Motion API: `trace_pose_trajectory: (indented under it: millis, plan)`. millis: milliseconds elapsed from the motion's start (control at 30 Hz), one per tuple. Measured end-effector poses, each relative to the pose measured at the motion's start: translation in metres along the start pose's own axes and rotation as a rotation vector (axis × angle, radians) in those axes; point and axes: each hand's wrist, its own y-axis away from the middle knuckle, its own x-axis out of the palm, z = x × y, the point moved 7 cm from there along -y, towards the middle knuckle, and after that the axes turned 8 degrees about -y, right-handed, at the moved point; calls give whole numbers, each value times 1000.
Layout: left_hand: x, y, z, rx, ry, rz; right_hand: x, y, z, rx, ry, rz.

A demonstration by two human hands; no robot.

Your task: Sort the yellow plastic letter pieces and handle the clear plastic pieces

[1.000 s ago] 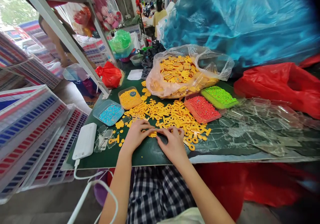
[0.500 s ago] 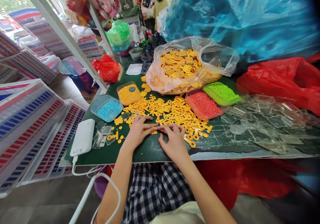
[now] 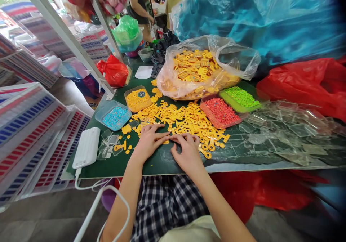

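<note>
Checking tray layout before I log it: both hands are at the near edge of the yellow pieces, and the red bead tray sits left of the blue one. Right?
Not quite. The head view shows the red bead tray right of the blue bead tray, across the yellow pieces. The left hand and right hand are at that pile's near edge.

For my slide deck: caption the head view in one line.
Both hands, left and right, meet over a small yellow part at the edge of a yellow pile on a green table.
</note>
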Motion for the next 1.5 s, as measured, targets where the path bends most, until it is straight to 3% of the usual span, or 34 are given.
trace_pose_trajectory:
  millis: [100, 267, 433, 667, 800, 1000, 1100, 1233, 1500]
  plan:
    - [-3, 1, 1, 6, 13, -22, 0, 0, 0, -1, 2, -8]
    - [-15, 4, 12, -96, 27, -176, 0, 1, 0, 10, -8, 14]
    - [-14, 2, 10, -107, 10, -166, 0, 1, 1, 12, -3, 15]
    - [-22, 7, 30, -314, -82, -284, 0, 0, 1, 13, 8, 34]
    - [-34, -4, 26, -323, -123, -229, 0, 1, 1, 2, -6, 32]
    - [-35, -46, 22, -171, -279, 37, 0, 1, 1, -7, -19, 31]
    - [-31, -57, 25, -111, -312, 113, 0, 1, 2, -10, -19, 22]
    - [-27, -60, 26, -80, -300, 135, 0, 1, 2, -24, -13, 23]
    - [-23, -60, 30, -102, -262, 66, 2, 1, 1, -1, -1, 35]
